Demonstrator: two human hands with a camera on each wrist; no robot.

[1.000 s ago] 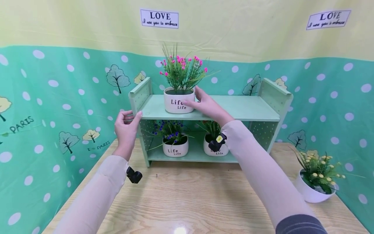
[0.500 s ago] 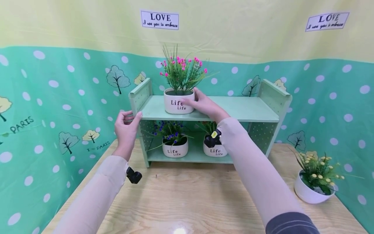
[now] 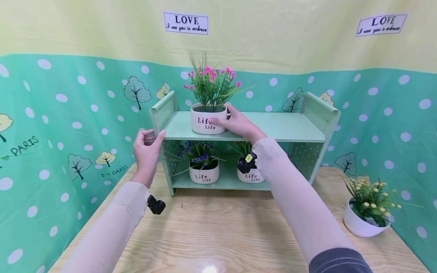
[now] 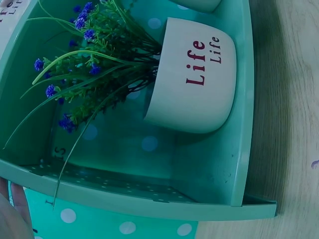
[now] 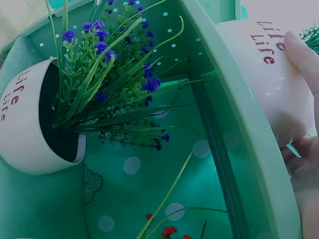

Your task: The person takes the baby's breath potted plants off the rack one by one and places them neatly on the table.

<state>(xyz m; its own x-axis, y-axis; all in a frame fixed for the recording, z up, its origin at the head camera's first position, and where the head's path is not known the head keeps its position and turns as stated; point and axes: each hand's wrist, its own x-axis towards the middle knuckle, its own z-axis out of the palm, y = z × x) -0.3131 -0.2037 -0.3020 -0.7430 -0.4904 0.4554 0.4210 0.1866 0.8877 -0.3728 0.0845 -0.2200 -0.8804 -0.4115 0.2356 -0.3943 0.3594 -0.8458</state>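
Observation:
In the head view, a white oval flowerpot (image 3: 208,119) lettered "Life" stands on the upper board of a green two-tier shelf (image 3: 283,125). Pink flowers (image 3: 213,77) and grass blades rise from it. My right hand (image 3: 237,123) grips the pot's right side, thumb across the front over the lettering, other fingers behind and partly hidden. At the shelf's left side panel, my left hand (image 3: 148,148) holds the front edge between thumb and curled fingers. The right wrist view shows the gripped pot (image 5: 271,74) at upper right, beyond the board's edge.
On the lower tier stand a blue-flowered pot (image 3: 204,173) and a red-flowered pot (image 3: 250,175), the latter partly behind my right wrist's camera (image 3: 246,163). A round white pot with yellow flowers (image 3: 365,222) stands at the wooden table's (image 3: 218,227) right edge. A patterned curtain (image 3: 68,113) hangs behind.
The pink-flowered pot has turned slightly, its lettering shifting left, and come a little forward. My right hand has moved slightly left with its thumb farther across the front. My left hand stays put.

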